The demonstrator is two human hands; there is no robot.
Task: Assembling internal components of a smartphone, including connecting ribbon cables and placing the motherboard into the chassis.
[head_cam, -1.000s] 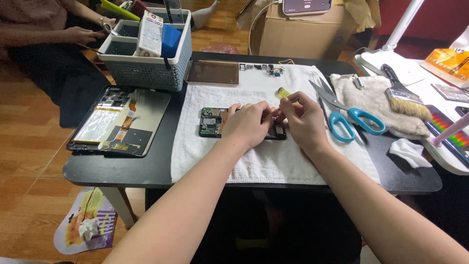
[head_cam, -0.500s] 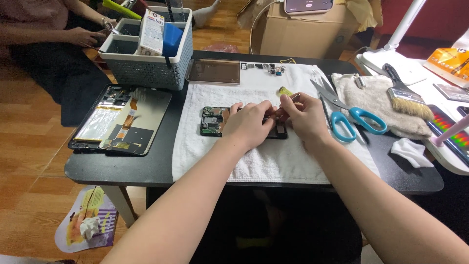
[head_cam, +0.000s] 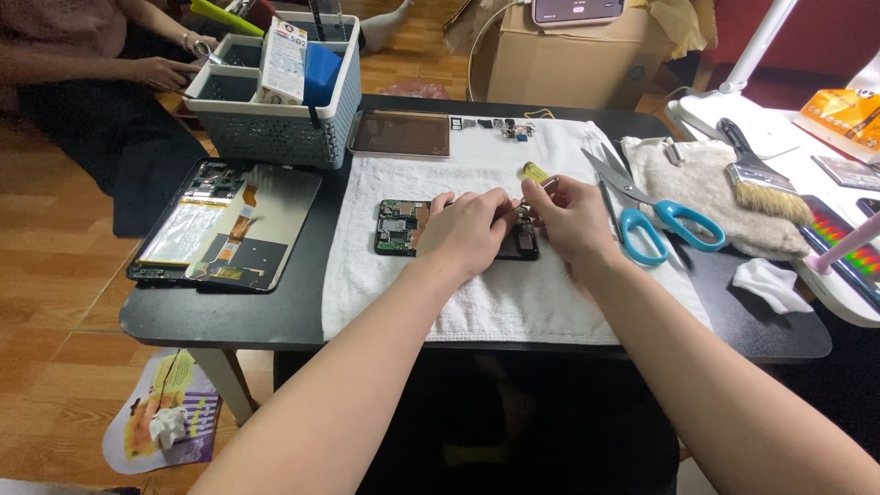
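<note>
On the black table [head_cam: 275, 321], a grey basket [head_cam: 275, 128] at the far left holds a tall white box [head_cam: 282, 60] with dark print beside a blue block [head_cam: 321, 73]. Behind the table stands a brown carton [head_cam: 568, 64], and an orange packet [head_cam: 839, 110] lies at the far right, cut off by the frame's edge. A printed sheet [head_cam: 160, 422] lies on the wooden floor by the table leg.

A white towel [head_cam: 477, 302] covers the table's middle, and the opened phone [head_cam: 399, 227], green board showing, lies flat on it. The left hand [head_cam: 467, 234] rests curled over the phone's middle, hiding much of it. The right hand [head_cam: 573, 215] pinches a thin tool with a yellow tip [head_cam: 536, 174] at the phone's right end; what the tool touches is hidden by the fingers.

Left of the towel lies an opened tablet [head_cam: 225, 225]. At the towel's far edge sit a dark screen panel [head_cam: 401, 133] and a row of small parts [head_cam: 500, 126], too small to make out. Scissors [head_cam: 655, 215] with blue handles lie just right of the right hand, then a cloth [head_cam: 701, 183] and a brush [head_cam: 756, 179]. Another person's hand [head_cam: 160, 71] shows at the upper left.
</note>
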